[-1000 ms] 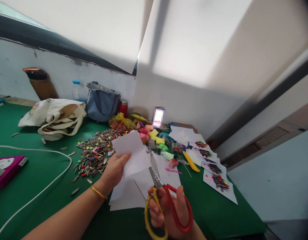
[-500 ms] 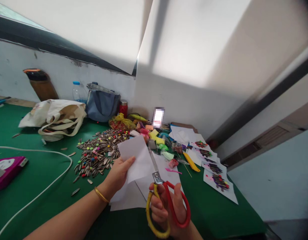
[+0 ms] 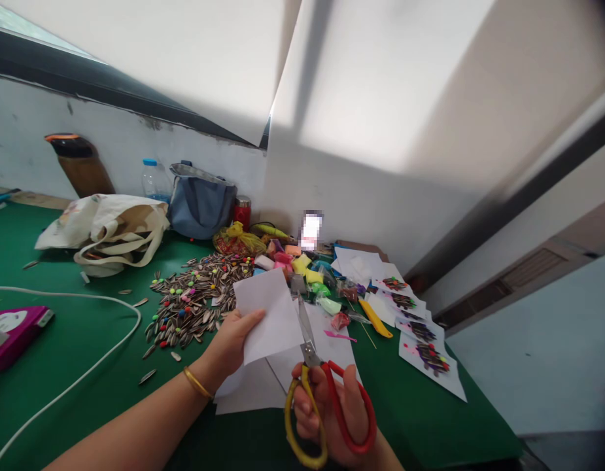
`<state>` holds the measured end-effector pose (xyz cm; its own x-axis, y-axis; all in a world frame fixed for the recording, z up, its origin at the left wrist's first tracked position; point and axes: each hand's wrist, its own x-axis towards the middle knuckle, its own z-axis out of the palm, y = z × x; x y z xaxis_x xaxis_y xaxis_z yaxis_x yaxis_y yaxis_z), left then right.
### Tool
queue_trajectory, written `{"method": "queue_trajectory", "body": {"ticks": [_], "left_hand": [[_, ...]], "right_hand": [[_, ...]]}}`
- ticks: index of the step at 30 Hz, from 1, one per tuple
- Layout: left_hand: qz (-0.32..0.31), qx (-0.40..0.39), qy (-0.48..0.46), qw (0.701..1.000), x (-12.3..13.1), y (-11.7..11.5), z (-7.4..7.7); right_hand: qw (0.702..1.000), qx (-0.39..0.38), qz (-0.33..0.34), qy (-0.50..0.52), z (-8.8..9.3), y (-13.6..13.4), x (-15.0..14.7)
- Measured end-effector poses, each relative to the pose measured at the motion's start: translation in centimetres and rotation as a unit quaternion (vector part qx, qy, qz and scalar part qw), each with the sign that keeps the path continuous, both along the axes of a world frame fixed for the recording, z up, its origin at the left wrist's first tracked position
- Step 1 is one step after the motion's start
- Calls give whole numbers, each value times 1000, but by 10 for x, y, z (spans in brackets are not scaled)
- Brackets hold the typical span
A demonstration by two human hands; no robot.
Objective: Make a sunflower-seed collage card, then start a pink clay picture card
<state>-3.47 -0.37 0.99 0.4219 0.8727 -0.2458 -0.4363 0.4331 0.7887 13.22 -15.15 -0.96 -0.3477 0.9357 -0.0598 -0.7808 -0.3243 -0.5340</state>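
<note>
My left hand (image 3: 235,340) grips a small white sheet of paper (image 3: 270,317) by its left edge, thumb on top. My right hand (image 3: 326,405) is closed on scissors (image 3: 309,353) with one yellow and one red handle. The blades point away from me, along the right edge of the held sheet; whether they touch it I cannot tell. Beneath lie larger white sheets (image 3: 253,389) on the green table (image 3: 194,425). Left of the held paper spreads a pile of striped sunflower seeds (image 3: 194,301) mixed with small coloured balls.
Packets of coloured clay (image 3: 314,275) stand behind the paper. To the right are a yellow utility knife (image 3: 375,318) and several cards decorated with seeds (image 3: 432,356). Bags (image 3: 201,203) line the wall. A white cable (image 3: 110,347) and a magenta power strip (image 3: 22,330) lie at left.
The held paper has shifted slightly to the right and down. The scissors have tilted a little, and their blades and handles sit slightly differently. Both hands keep their grip.
</note>
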Motion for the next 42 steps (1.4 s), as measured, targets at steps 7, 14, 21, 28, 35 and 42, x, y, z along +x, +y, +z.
{"method": "queue_trajectory", "body": {"ticks": [7,14,21,28,35,42], "left_hand": [[-69,-3,1,998,4,-7,-6],[-81,-3,9,997,5,-6,-6],[-79,1,0,997,2,-3,-11],[-85,-3,20,996,2,-2,-12],[-94,-10,35,995,2,-6,-6],[-115,-18,36,993,1,-5,-2]], "right_hand": [[1000,-4,-13,1,2,2,-3],[999,-2,-31,17,4,6,-2],[998,16,-27,48,-10,6,4],[998,48,-23,25,-6,3,3],[998,20,-48,-33,6,0,-4],[999,1,-45,-24,6,4,-7]]}}
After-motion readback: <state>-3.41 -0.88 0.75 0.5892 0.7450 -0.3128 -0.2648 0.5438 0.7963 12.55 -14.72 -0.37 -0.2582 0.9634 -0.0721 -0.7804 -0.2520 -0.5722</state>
